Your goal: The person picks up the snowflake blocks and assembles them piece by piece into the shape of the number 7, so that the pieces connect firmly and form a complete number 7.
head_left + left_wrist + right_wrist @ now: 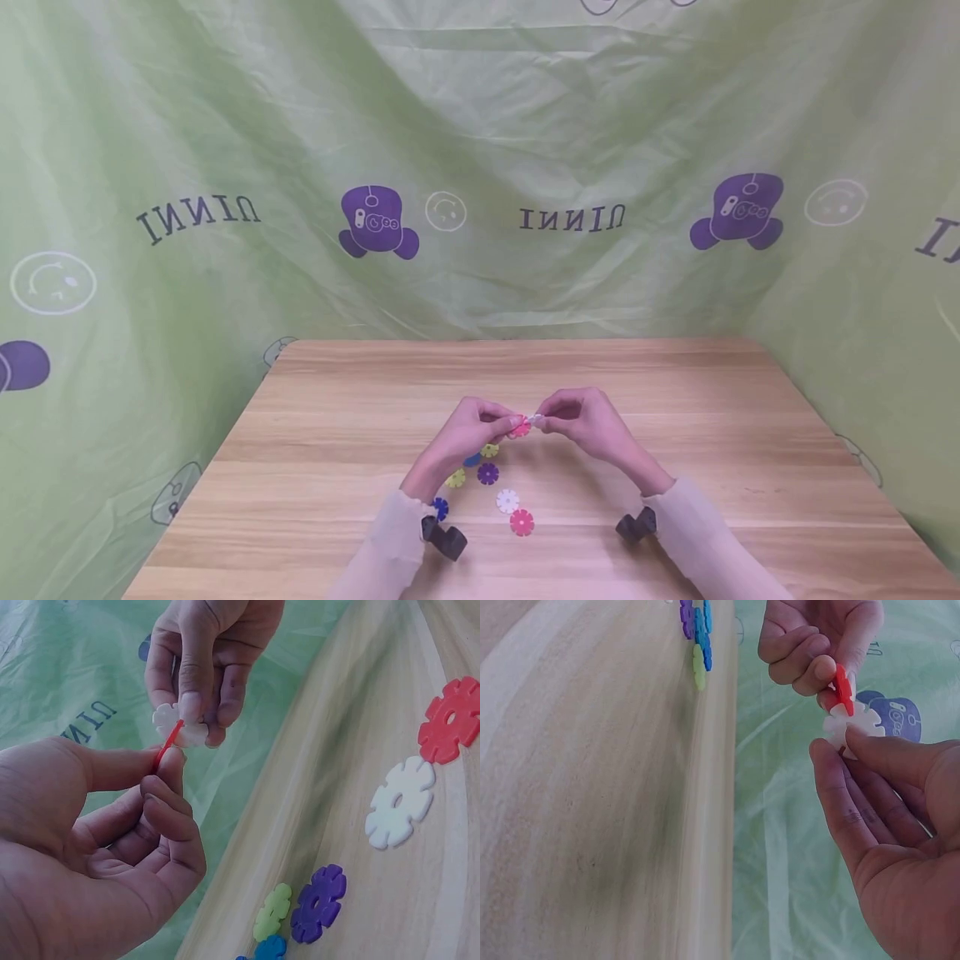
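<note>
"Sleeve (378,537) on the far left, pale, forearm angled up and inward, black gadget (447,540) at the cuff. So what's that hand up to?"

"Left hand (471,429) is up over the wooden table (712,400), pinching a red disc (844,690) with thumb and index finger. Other fingers are loosely curled toward the palm."

"And the loose bits below it?"

"Left to right, roughly: dark-blue disc (442,509) half behind the cuff, lime disc (455,478), blue disc (472,460) partly covered by the hand, purple disc (488,474), second lime disc (490,451), then a loose white disc (507,501) and a loose red disc (522,522) right beside each other. All notched round the rim."

"Is the pinched red one touching anything?"

"Yeah, its edge meets a white disc (866,718), the two crossing at an angle in mid-air between the hands. Can't tell if the notches are locked together."

"Who's got the white one?"

"Right hand (588,423), pinching it thumb against index finger, other fingers bent behind. That forearm slants down to the right into the other pale sleeve (716,542)."
</note>
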The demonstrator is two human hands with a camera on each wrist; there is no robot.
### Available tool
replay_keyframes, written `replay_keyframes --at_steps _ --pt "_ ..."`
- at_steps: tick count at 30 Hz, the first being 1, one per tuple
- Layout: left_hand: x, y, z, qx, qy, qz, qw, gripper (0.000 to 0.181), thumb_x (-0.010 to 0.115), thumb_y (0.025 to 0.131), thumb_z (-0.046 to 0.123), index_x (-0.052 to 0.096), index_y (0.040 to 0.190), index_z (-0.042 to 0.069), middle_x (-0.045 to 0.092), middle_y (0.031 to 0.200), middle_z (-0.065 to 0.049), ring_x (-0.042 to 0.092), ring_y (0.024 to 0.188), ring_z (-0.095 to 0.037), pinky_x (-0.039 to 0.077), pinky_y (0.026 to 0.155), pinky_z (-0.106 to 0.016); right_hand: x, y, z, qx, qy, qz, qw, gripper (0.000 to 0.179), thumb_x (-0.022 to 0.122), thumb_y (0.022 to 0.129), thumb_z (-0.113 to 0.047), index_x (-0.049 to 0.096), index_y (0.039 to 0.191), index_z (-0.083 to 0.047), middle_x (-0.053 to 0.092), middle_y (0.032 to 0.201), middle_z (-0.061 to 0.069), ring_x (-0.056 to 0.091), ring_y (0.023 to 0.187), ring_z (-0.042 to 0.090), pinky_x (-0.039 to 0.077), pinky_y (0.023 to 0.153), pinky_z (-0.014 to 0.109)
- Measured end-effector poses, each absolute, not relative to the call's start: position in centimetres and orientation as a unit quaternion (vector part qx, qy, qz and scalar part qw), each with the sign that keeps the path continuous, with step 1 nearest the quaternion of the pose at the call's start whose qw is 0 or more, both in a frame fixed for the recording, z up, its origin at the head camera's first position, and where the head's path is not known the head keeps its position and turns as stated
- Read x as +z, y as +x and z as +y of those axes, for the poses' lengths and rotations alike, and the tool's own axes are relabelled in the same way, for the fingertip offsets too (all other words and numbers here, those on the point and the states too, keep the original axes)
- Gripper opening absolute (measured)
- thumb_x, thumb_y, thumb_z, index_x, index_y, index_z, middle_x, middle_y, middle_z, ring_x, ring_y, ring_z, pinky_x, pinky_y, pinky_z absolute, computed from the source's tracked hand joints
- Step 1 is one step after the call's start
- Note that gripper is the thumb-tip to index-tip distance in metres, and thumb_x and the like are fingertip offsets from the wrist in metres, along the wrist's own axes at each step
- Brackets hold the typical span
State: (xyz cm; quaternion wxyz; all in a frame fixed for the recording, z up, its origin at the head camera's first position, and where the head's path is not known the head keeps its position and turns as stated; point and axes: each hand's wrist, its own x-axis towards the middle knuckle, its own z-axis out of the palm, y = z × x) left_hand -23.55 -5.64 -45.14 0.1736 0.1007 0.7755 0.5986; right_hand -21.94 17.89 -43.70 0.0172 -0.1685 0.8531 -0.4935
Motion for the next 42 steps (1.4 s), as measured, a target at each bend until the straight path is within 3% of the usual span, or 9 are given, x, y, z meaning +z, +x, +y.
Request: replay_keyframes --at_steps 9,17,25,32,42 --pt "-45.2 -23.4 -6.1 0.579 0.126 0.789 0.164 0.020 0.071 0.101 0.025 0.082 0.105 0.009 0.075 0.085 -0.006 0.061 0.078 -0.017 0.053 0.071 -0.028 -43.8 -21.9 18.3 -0.501 -0.161 0.850 0.022 0.013 0.082 0.090 -0.012 0.079 0.103 -0.009 0.081 0.100 0.009 0.079 0.092 0.018 0.064 0.081 0.024" --pt "-45.0 -23.8 -7.4 0.587 0.120 0.788 0.145 0.025 0.062 0.106 0.015 0.077 0.113 -0.003 0.076 0.094 -0.022 0.059 0.075 -0.015 0.051 0.067 -0.025 -43.3 -22.0 18.9 -0.507 -0.137 0.851 0.022 0.015 0.083 0.090 -0.015 0.079 0.104 -0.010 0.082 0.101 0.007 0.079 0.092 0.018 0.065 0.082 0.027" --pt "-45.6 -24.4 -9.2 0.509 0.132 0.844 0.105 0.025 0.067 0.103 0.022 0.076 0.114 0.002 0.077 0.098 -0.014 0.071 0.087 -0.021 0.058 0.076 -0.031 -43.0 -21.9 19.2 -0.521 -0.132 0.843 0.028 0.016 0.084 0.089 -0.017 0.079 0.104 -0.012 0.082 0.100 0.004 0.079 0.090 0.015 0.064 0.083 0.026" --pt "-46.1 -24.8 -10.6 0.428 0.131 0.891 0.077 0.014 0.074 0.098 0.022 0.079 0.106 0.011 0.078 0.099 -0.004 0.068 0.088 -0.014 0.058 0.080 -0.030 -43.0 -21.8 19.2 -0.528 -0.142 0.837 0.030 0.019 0.084 0.089 -0.016 0.079 0.105 -0.009 0.082 0.102 0.008 0.079 0.091 0.018 0.064 0.084 0.027" --pt "-46.9 -25.1 -11.9 0.377 0.163 0.908 0.082 0.016 0.081 0.091 0.017 0.078 0.105 0.009 0.078 0.097 -0.003 0.068 0.084 -0.013 0.058 0.075 -0.028 -43.0 -21.8 19.3 -0.528 -0.129 0.839 0.035 0.019 0.085 0.089 -0.019 0.079 0.105 -0.013 0.082 0.101 0.004 0.079 0.090 0.016 0.064 0.084 0.027"
